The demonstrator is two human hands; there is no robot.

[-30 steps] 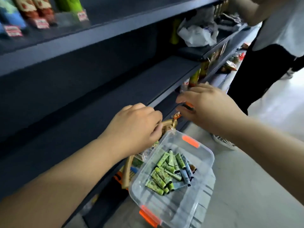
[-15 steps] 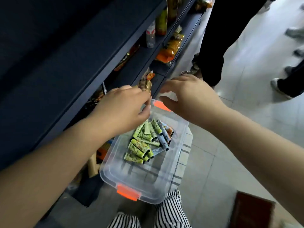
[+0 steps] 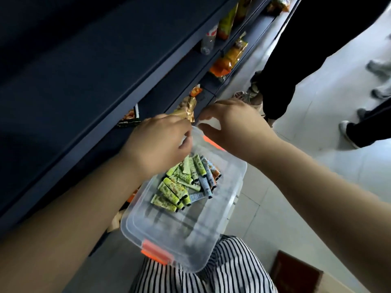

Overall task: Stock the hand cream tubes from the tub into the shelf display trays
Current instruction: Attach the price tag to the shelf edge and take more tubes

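Observation:
A clear plastic tub (image 3: 169, 240) with orange latches sits low in front of the dark shelf, above my striped trouser leg. Several small hand cream tubes (image 3: 171, 192), mostly green with a few blue-grey ones (image 3: 205, 183), lie heaped in its far half. My left hand (image 3: 156, 144) hovers over the tub's far left rim with curled fingers. My right hand (image 3: 230, 121) is over the far rim by the orange latch (image 3: 211, 142), fingers curled too. The palms face away, so what they hold is hidden. No display tray shows.
Dark blue shelves (image 3: 88, 85) run along the left with snack packets (image 3: 230, 60), a gold wrapper (image 3: 189, 107) and a bottle (image 3: 208, 42). Another person's black-clad legs (image 3: 281, 60) stand close behind; more shoes at right. A brown box (image 3: 296, 273) lies on the tiled floor.
My view has tipped down from the shelf to the tub. Both hands have come down from the shelf edge to just over the tub's far rim.

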